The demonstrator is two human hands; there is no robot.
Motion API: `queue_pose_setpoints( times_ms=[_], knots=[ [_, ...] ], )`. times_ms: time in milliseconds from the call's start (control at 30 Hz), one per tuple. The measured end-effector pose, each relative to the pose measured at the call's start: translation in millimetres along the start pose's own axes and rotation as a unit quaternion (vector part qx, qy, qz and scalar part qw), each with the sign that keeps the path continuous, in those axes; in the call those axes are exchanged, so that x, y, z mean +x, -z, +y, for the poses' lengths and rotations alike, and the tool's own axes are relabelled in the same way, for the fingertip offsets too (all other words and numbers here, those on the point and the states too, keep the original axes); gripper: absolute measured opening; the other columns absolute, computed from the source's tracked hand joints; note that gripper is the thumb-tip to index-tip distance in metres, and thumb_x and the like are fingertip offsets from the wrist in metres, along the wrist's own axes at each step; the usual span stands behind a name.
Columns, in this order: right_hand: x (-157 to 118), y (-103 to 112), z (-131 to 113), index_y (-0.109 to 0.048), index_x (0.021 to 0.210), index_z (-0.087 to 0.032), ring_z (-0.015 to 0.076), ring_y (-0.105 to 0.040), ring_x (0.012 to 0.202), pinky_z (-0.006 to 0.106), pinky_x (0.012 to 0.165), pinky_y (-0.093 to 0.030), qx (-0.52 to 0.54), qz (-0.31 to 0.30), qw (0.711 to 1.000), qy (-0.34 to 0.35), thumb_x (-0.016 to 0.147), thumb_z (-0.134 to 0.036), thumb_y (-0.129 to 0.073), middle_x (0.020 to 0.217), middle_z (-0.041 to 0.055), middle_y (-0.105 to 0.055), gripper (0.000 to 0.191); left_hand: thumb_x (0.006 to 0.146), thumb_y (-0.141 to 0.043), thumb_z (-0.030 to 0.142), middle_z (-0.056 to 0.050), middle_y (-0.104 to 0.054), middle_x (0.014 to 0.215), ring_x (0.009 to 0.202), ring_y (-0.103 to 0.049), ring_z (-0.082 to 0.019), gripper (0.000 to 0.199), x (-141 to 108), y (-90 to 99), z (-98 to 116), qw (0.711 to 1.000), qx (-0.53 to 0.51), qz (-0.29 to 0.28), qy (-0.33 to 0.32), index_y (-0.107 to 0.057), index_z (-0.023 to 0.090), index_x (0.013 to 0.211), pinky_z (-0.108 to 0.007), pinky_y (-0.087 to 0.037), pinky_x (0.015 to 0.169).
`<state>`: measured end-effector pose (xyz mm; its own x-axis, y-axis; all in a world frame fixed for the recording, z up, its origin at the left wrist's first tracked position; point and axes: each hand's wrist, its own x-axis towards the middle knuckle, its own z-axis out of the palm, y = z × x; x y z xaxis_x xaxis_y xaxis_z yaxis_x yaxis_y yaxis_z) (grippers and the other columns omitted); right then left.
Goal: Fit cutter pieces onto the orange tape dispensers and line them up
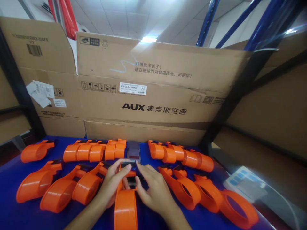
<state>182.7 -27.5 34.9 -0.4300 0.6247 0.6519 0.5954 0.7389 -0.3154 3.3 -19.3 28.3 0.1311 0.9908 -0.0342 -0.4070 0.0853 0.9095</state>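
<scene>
An orange plastic piece [126, 209] with a wide ring at its lower end and a black part [128, 164] at its top is held at the front middle. My left hand [116, 179] wraps round its upper left side, the thumb lying by the black part. On the right, my right hand [150, 183] has its index finger at the black part's right end and its thumb at the frame's right side; its fingers are apart. Just behind the hands, a dark grey rectangular device [133, 151] lies on the blue surface.
Several similar orange pieces stand in rows at the left [35, 182] and right [208, 193] on the blue table [9, 172]. Cardboard [153, 95] walls the back between dark posts. A white-and-blue item [244, 182] lies at the right edge.
</scene>
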Motion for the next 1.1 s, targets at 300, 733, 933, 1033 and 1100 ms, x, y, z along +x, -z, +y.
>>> queue_pose_setpoints(
  times_ms=[300,733,933,1033,1100],
  knots=[
    [-9.6,-21.4,2.7,-0.044,0.149,-0.010,0.0233,-0.069,0.075,0.036,0.070,-0.062,-0.085,0.022,0.996,0.006,0.087,-0.006,-0.048,0.090,0.0118,-0.074,0.063,0.072,-0.085,0.046,-0.004,-0.073,0.086,0.044,-0.056,-0.009,0.048,-0.5,0.7,-0.9,1.000,0.019,-0.011,-0.008,-0.073,0.018,0.110,-0.021,-0.045,0.043],
    [-11.0,-24.5,1.1,-0.050,0.143,-0.007,0.0240,-0.073,0.075,0.036,0.069,-0.063,-0.103,0.027,0.994,0.021,0.088,-0.005,-0.046,0.091,0.0137,-0.075,0.055,0.079,-0.081,0.045,0.007,-0.053,0.055,0.037,-0.039,-0.004,0.042,-2.7,1.6,3.7,0.998,0.040,-0.040,-0.007,-0.069,0.016,0.108,-0.017,-0.030,0.039],
    [-4.1,-11.1,2.6,-0.053,0.140,-0.014,0.0263,-0.073,0.095,0.040,0.083,-0.063,-0.030,0.029,0.999,0.025,0.092,-0.012,-0.052,0.111,0.0151,-0.075,0.048,0.082,-0.078,0.046,0.008,-0.053,0.058,0.035,-0.038,-0.003,0.039,-0.2,6.1,0.5,0.998,0.049,-0.037,-0.025,-0.067,0.018,0.106,-0.016,-0.029,0.037],
    [-2.5,-7.4,1.7,-0.061,0.128,-0.018,0.0256,-0.073,0.088,0.038,0.077,-0.062,-0.003,0.045,0.999,-0.002,0.094,-0.021,-0.058,0.102,0.0122,-0.076,0.034,0.086,-0.070,0.052,0.004,-0.059,0.066,0.034,-0.040,-0.003,0.037,-0.3,6.8,-2.4,0.996,0.071,-0.033,-0.037,-0.067,0.018,0.101,-0.017,-0.030,0.035],
    [-2.8,-8.4,0.8,-0.063,0.122,-0.018,0.0237,-0.072,0.078,0.035,0.070,-0.060,0.002,0.054,0.998,-0.022,0.094,-0.021,-0.058,0.091,0.0096,-0.075,0.028,0.088,-0.067,0.054,0.005,-0.058,0.062,0.033,-0.040,-0.004,0.038,-0.6,6.8,-4.6,0.995,0.089,-0.036,-0.041,-0.067,0.018,0.100,-0.018,-0.033,0.035]
  ],
)
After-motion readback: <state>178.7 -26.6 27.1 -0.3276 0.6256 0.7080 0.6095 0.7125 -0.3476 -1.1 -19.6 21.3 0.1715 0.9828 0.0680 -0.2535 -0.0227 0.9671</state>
